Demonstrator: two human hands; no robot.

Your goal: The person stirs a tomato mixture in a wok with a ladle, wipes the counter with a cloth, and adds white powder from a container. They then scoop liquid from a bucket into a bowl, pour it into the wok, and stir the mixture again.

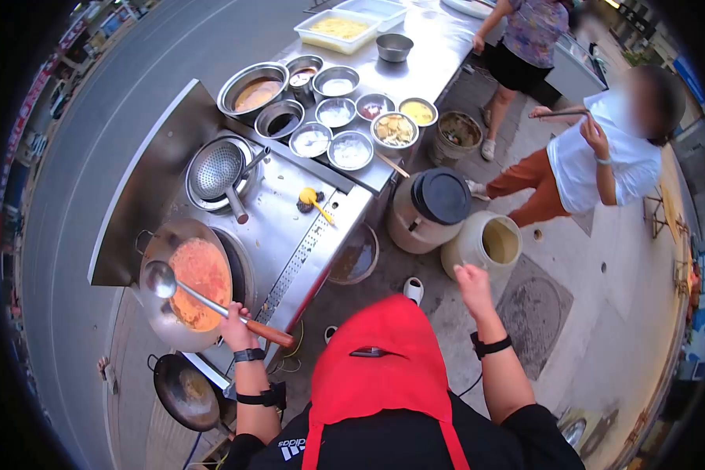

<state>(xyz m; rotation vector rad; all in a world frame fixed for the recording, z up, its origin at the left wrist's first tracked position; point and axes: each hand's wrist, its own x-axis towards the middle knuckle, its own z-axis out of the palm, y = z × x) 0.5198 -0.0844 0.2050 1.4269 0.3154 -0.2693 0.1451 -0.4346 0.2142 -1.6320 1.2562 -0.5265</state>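
And here's the left hand (239,327), at lower left of the frame, fingers wrapped round the ladle (215,306) where steel meets wood, the steel bowl over the far side of the wok (172,333), beside the orange-red food (200,278). A firm wrap, but I'd want the wrist loose, the scoop turning by the wrist, low and unhurried, so nothing slops over that rim; the forearm best held clear of the metal, which could well be hot. Over at centre right, the right hand (475,290) is up in the air, fingers curled in on themselves, nothing visible in it, well apart from the wok; I'd reckon it could steady the pan if the food drags. Now the surface: a steel counter, a strainer (215,169) lying over a pot, a yellow-handled brush (315,205) near the perforated strip, and along the top a crowd of steel bowls, one of pale slices (395,129), beside a pot of orange liquid (252,88). A dark pan (186,392) sits at lower left. On the floor, a black-lidded barrel (427,210) stands beside an open pale one (478,244). A person in a white top (612,149) holds something thin at upper right, another in a patterned top (529,33) beyond, and a grey road (66,258) sweeps down the left.
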